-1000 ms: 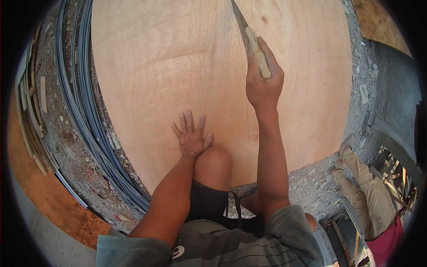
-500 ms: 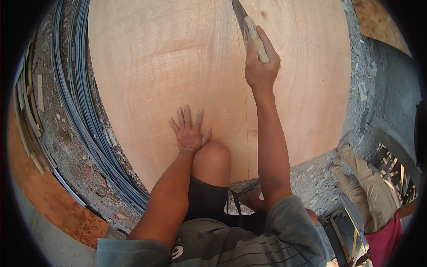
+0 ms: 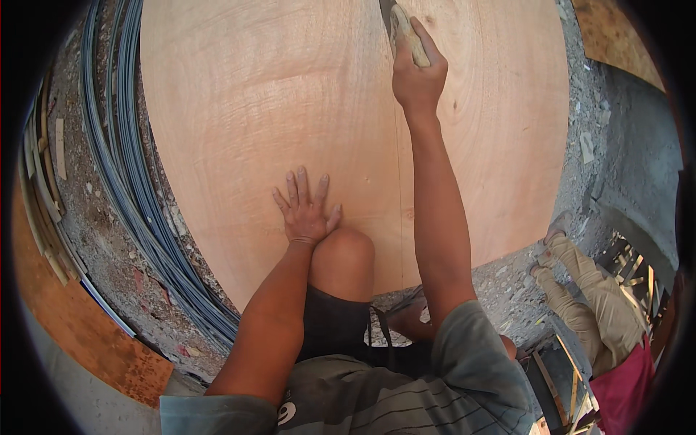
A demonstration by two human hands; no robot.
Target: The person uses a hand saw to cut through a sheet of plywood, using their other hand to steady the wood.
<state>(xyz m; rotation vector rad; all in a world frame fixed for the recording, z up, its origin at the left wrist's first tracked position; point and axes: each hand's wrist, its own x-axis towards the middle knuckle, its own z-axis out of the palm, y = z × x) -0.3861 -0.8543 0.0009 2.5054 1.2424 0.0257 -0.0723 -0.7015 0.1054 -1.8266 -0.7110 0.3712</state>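
Note:
A large pale sheet of plywood (image 3: 225,138) lies under both my hands. A thin, dark, straight line (image 3: 401,210) runs along it from the near edge towards the saw. At the far end of that line my right hand (image 3: 420,81) is wrapped around the worn wooden handle of a handsaw (image 3: 400,20). Its blade points away from me, and most of it is out of the picture. My left hand (image 3: 307,217) presses flat on the sheet with fingers spread, beside my bent knee (image 3: 345,254), which is also on the plywood.
Bundled steel rods (image 3: 134,152) curve along the sheet's left side. Beyond them lie wooden strips (image 3: 45,196) and a rusty-brown board (image 3: 94,337). Rubble ground (image 3: 500,279) borders the plywood. Another person in tan trousers (image 3: 591,301) is at the lower right, near scrap wood.
My right hand and the saw have moved farther away along the line, towards the top edge. My left hand stays pressed on the plywood; the whole view has shifted slightly.

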